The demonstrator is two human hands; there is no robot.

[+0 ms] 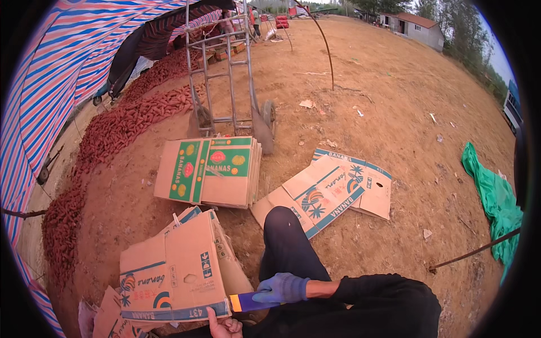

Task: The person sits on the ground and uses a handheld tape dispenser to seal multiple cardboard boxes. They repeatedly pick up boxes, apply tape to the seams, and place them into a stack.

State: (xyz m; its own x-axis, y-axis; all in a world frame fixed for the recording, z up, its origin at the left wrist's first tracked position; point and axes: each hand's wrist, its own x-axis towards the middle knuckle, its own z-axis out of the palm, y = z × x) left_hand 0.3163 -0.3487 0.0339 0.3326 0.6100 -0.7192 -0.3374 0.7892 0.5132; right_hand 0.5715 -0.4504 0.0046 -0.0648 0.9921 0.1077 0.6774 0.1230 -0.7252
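Note:
My right hand point(277, 289), in a blue knitted glove, grips a flat dark blue tool with a yellow-orange end point(247, 302), whose exact kind I cannot tell. That end lies against the edge of a flattened cardboard banana box point(186, 249) on the stack at the lower left. My left hand point(226, 325) is bare, with a raised finger touching the bottom edge of the same box; whether it grips the cardboard I cannot tell. Flattened green-printed banana boxes point(228, 181) form a pile ahead, and two flattened boxes point(291, 190) overlap on the ground to its right.
A metal hand truck point(230, 76) stands behind the pile. Sweet potatoes point(127, 122) lie heaped under a striped tarp point(46, 80) at the left. A green sheet point(494, 203) and a thin rod point(469, 251) are at the right. People point(255, 19) stand far off.

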